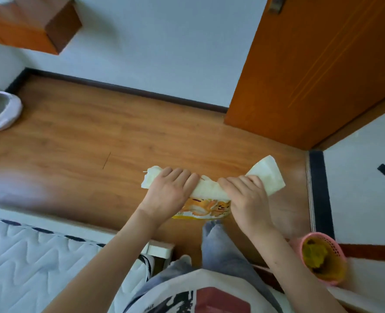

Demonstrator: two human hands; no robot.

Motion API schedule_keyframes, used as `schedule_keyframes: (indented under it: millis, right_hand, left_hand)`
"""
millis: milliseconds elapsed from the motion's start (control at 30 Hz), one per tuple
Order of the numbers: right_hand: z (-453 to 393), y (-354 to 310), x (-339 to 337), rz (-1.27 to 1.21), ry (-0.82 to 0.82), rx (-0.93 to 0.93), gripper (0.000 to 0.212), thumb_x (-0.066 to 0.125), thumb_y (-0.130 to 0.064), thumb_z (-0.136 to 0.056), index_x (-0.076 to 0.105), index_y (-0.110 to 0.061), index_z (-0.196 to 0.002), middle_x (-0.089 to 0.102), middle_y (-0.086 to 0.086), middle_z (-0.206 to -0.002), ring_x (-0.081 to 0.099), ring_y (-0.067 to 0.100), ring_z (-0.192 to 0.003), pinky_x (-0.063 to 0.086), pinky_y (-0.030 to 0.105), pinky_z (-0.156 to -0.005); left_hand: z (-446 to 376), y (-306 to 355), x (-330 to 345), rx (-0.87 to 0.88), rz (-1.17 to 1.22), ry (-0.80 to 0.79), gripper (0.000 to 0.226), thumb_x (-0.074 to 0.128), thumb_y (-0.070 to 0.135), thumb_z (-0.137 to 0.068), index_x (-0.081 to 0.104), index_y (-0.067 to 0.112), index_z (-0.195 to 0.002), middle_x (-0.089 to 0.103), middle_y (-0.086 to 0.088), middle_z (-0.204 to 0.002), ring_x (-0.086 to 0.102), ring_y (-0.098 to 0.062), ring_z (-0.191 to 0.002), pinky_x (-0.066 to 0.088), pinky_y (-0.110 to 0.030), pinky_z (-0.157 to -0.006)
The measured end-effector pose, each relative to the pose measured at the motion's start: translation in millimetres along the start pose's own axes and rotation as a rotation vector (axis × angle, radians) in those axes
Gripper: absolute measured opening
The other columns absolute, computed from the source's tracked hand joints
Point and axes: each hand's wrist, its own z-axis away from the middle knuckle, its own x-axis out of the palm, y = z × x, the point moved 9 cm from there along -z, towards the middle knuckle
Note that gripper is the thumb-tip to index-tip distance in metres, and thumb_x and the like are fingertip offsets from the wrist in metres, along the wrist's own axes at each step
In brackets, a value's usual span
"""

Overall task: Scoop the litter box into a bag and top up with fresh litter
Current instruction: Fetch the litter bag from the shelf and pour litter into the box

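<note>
A litter bag [208, 199], white at its rolled top and printed orange and yellow lower down, is held in front of me above the wooden floor. My left hand [169, 188] grips the rolled top near its left end. My right hand [245, 193] grips the same roll further right, and a white flap sticks out past it. The bag's lower part is hidden behind my hands and knee. At the far left edge, a white litter box [10, 109] with grey litter stands on the floor, only partly in view.
An orange wooden door [311, 75] stands open at the right. A pink basket [322, 256] lined with a yellow bag sits at the lower right. A quilted white mattress [40, 256] fills the lower left. A wooden cabinet [33, 26] hangs on the wall at upper left.
</note>
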Motion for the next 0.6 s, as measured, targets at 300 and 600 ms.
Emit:
schedule_keyframes:
  millis: [300,600]
  right_hand:
    - [-129,34,77,-0.216,-0.157,-0.323,0.036,0.046,0.006,-0.075,0.071,-0.008,-0.098,0.07,0.003,-0.087,0.063,0.026,-0.076,0.037,0.033,-0.075]
    - [-238,0,127,-0.399,-0.182,-0.685,0.022,0.074,-0.008,-0.078,0.069,-0.011,-0.099,0.069,-0.001,-0.088,0.063,0.02,-0.079,0.045,0.033,-0.075]
  left_hand:
    - [-44,-87,32,-0.384,-0.105,-0.041,0.027,0.034,-0.001,-0.077,0.055,0.009,-0.091,0.053,-0.001,-0.07,0.049,-0.021,-0.059,0.036,-0.031,-0.054]
    - [-42,-166,27,-0.804,-0.2,-0.139,0.039,0.072,0.013,-0.067,0.054,0.012,-0.102,0.062,-0.002,-0.083,0.059,-0.021,-0.07,0.046,-0.032,-0.062]
